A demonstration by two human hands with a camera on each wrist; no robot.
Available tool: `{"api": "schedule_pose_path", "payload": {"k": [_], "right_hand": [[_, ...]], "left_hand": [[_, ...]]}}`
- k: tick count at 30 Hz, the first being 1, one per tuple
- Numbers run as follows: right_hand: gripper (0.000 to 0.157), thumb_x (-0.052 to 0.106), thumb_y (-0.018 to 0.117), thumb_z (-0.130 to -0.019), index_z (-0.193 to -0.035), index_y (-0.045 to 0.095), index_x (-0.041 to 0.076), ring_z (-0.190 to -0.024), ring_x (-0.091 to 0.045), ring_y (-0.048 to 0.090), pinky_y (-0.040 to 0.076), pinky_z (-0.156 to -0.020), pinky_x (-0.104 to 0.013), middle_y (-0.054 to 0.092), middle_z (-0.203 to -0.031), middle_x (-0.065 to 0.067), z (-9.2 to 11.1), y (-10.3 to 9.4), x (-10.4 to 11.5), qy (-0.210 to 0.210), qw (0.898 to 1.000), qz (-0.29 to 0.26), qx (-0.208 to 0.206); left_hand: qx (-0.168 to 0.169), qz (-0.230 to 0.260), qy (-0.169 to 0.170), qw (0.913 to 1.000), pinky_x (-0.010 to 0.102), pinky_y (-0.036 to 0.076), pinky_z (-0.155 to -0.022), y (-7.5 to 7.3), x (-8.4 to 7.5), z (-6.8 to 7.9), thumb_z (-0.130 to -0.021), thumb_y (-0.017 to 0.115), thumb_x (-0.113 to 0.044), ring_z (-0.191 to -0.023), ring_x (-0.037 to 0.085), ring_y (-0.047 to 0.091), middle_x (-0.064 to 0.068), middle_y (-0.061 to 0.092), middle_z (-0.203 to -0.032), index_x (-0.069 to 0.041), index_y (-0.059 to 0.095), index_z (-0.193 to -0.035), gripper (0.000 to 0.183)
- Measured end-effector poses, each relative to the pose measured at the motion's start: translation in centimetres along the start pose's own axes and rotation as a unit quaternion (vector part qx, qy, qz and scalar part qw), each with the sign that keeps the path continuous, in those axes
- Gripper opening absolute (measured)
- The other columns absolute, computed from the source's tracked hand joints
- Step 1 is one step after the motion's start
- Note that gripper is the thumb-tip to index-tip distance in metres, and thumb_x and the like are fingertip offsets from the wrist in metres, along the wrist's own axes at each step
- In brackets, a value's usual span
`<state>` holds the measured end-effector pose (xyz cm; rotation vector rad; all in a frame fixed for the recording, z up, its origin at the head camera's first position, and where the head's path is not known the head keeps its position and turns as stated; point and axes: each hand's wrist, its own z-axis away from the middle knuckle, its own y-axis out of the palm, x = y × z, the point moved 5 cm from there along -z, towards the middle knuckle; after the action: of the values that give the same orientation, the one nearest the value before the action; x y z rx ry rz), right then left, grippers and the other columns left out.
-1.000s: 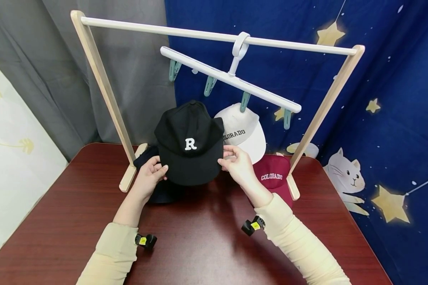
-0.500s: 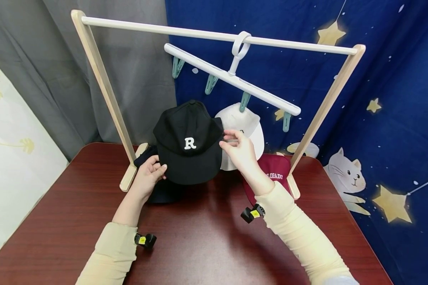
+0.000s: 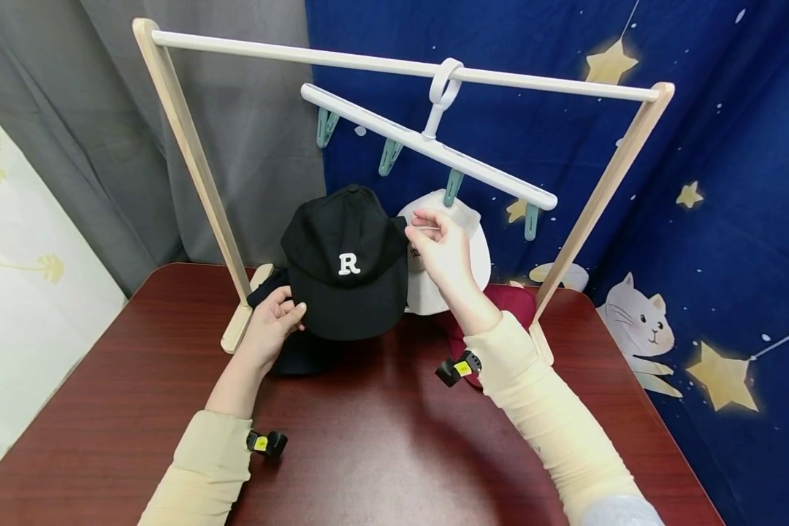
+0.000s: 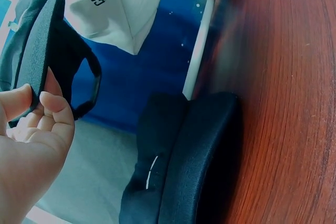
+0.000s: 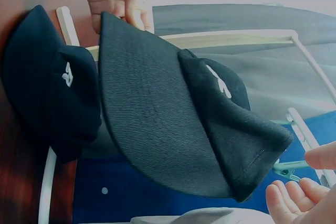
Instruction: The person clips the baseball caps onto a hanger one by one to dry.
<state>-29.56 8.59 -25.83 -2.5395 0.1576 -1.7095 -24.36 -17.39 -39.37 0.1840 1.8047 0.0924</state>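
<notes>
My left hand (image 3: 272, 329) pinches the left edge of the brim of a black baseball cap (image 3: 351, 310) with a white letter R, held up above the table. Near the cap's upper right side, my right hand (image 3: 447, 252) is raised with nothing in it, thumb and fingers apart and loosely bent. Behind that hand, a white cap (image 3: 478, 256) with dark lettering hangs from a green clip (image 3: 452, 188). In the left wrist view, a dark navy cap (image 4: 184, 156) sits on the table below the held cap. Part of a dark red cap (image 3: 509, 299) shows behind the right forearm.
A wooden rack (image 3: 269, 52) stands on the brown table (image 3: 368, 453). From its bar hangs a tilted white hanger (image 3: 368, 117), lower on the right, with several green clips. Grey and blue curtains (image 3: 730, 183) are behind it.
My right hand has released the black cap's brim and moved up beside its crown, in front of the white cap. My left hand still holds the brim, almost unmoved.
</notes>
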Motion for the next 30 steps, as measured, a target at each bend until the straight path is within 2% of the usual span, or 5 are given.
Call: {"api": "schedule_pose_path", "payload": {"k": [7,15,21,30], "right_hand": [[0.035,-0.001,0.061,-0.091,-0.124,0.056,-0.009,-0.098,-0.024,0.063,0.051,-0.083,-0.027,0.062,-0.117,-0.02,-1.5,0.3,0.2,0.003,0.999,-0.033,0.004],[0.041,0.0,0.06,-0.092,-0.132,0.051,-0.006,-0.11,-0.024,0.059,0.049,-0.088,-0.027,0.057,-0.128,-0.019,-2.8,0.6,0.6,0.016,0.999,-0.041,0.016],[0.052,0.004,0.061,-0.093,-0.14,0.042,-0.003,-0.115,-0.023,0.057,0.049,-0.089,-0.03,0.052,-0.135,-0.017,-3.5,1.1,0.7,0.037,0.997,-0.06,0.039],[0.062,0.002,0.06,-0.092,-0.147,0.03,-0.002,-0.13,-0.027,0.044,0.042,-0.098,-0.031,0.038,-0.146,-0.018,-4.7,1.8,0.7,0.053,0.99,-0.114,0.069]], "left_hand": [[-0.004,0.002,-0.002,1.0,0.019,0.046,-0.06,-0.1,0.0,0.0,-0.095,0.05,0.008,-0.06,0.006,0.053,-0.005,0.064,-0.073,-0.004,0.049,-0.107,0.017],[-0.002,0.003,-0.002,1.0,0.019,0.046,-0.061,-0.1,0.0,0.1,-0.095,0.05,0.007,-0.061,0.006,0.053,-0.005,0.064,-0.074,-0.005,0.049,-0.107,0.017],[-0.004,0.01,-0.002,0.9999,0.019,0.046,-0.06,-0.2,0.1,0.1,-0.095,0.05,0.008,-0.061,0.006,0.053,-0.005,0.064,-0.074,-0.006,0.05,-0.106,0.018],[-0.004,0.014,-0.002,0.9999,0.019,0.046,-0.06,-0.4,0.2,0.1,-0.095,0.049,0.008,-0.061,0.006,0.053,-0.005,0.064,-0.075,-0.005,0.05,-0.107,0.018]]}}
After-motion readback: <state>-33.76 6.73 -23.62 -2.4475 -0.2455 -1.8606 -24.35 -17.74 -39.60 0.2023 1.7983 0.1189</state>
